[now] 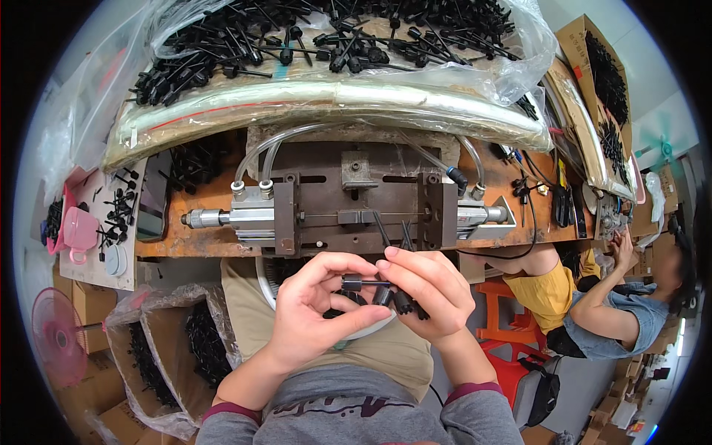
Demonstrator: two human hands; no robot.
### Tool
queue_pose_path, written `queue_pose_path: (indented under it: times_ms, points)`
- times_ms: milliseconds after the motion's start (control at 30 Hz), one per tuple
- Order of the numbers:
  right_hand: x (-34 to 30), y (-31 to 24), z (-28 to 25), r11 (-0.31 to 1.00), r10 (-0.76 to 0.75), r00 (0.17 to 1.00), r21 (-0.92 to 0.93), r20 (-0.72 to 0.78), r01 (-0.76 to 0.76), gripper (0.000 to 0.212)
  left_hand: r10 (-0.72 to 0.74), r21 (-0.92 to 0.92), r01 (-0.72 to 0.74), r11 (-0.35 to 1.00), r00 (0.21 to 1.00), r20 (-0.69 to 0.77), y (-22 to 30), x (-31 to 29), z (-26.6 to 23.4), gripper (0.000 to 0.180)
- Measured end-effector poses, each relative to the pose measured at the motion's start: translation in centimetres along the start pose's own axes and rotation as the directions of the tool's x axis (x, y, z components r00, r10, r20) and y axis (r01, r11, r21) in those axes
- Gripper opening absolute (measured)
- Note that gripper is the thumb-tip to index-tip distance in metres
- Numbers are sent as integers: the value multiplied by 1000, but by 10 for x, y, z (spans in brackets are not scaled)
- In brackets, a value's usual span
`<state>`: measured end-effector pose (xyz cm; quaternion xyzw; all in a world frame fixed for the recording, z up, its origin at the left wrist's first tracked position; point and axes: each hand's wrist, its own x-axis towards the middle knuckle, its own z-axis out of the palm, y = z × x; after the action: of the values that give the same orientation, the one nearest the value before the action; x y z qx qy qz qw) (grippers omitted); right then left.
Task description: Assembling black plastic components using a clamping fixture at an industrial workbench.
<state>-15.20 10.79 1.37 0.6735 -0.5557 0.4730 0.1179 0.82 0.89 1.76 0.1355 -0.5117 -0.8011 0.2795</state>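
A small black plastic part (365,283), a thin rod with a thicker cap, sits between both hands above the person's lap, just below the worktop (200,241) edge. The left hand (315,311) pinches its cap end with curled fingers; the right hand (430,293) is closed on the rod end and seems to clutch several more black pieces (400,300). Just beyond stands a metal pneumatic jig (348,215) with clear hoses.

The hands (371,297) meet at centre, with the press (348,211) on the bench (200,215) at twelve o'clock. The bag of parts (334,37) lies behind it. Boxes (159,348) sit at eight o'clock, a fan (55,337) beside them, and a co-worker (623,311) at three.
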Motion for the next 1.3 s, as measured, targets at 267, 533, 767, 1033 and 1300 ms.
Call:
queue_pose_path:
  times_ms: [267,533,767,1033,1300]
  points:
    - [-3,-2,0,992,101,994,78,-38,-98,46,132,216,-145,966,989,73,-6,-3,-5,56]
    - [-4,-3,0,960,253,959,155,-127,-233,39,285,551,-301,779,951,116,-4,-2,-1,62]
    - [-18,1,-4,772,618,723,413,-309,-484,27,419,840,-424,339,867,268,-6,7,-9,33]
    - [-24,-4,-6,774,621,710,400,-332,-490,25,329,911,-412,-13,858,393,-17,19,-14,27]
    - [-23,-5,-7,804,586,737,354,-338,-477,26,296,927,-374,-24,883,364,-10,30,-10,25]
